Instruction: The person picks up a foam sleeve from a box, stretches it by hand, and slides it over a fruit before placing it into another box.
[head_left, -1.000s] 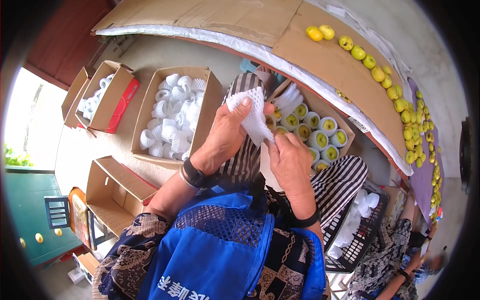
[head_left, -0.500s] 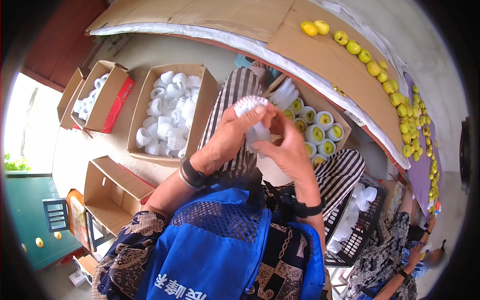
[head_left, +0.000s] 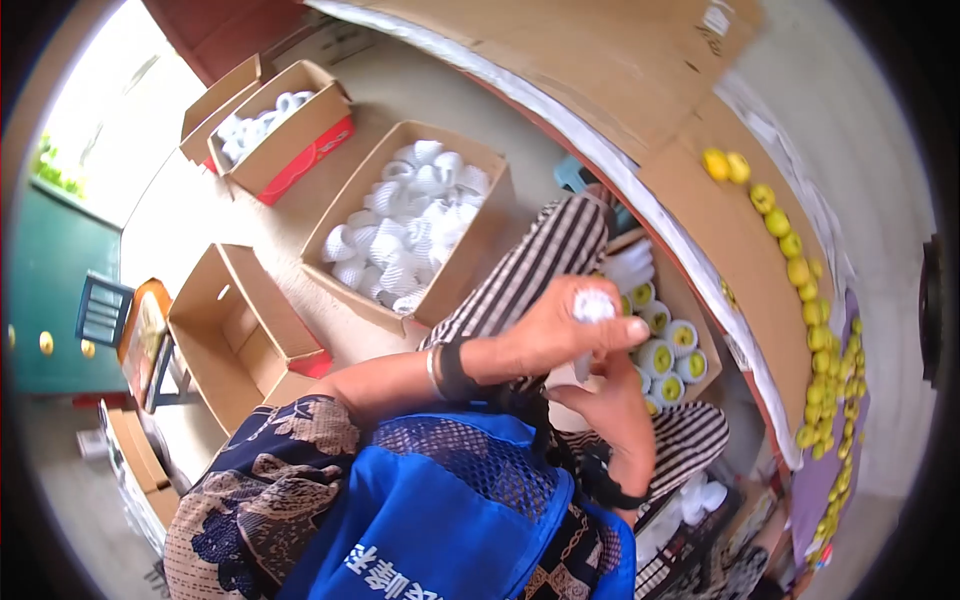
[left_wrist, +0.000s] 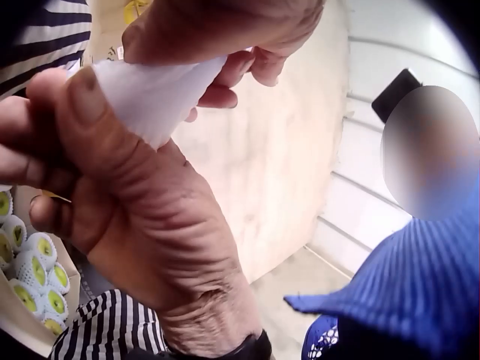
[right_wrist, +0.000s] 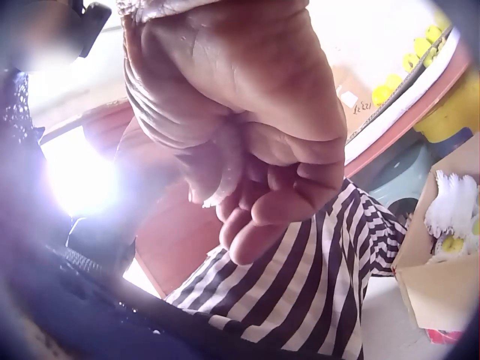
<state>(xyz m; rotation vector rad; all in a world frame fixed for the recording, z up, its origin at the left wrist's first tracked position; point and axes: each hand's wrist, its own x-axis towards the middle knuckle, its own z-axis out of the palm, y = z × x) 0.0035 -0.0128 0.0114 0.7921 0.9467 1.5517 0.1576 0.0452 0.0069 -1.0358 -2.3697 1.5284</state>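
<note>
White foam sleeve (head_left: 594, 306) right of frame centre; our left grip (head_left: 545, 328) wraps its top, right grip (head_left: 612, 408) pinches below. Our hands partly hide box (head_left: 693, 305) of wrapped fruit (head_left: 683, 338). Carton (head_left: 478, 262) upper centre; desk (head_left: 750, 250) with yellow fruit (head_left: 815, 340) upper right. Left-wrist view shows us sleeve's middle, hidden in head view.

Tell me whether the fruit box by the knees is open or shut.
Open. No flaps cover the fruit box; its wrapped fruit shows from above in the head view.
</note>
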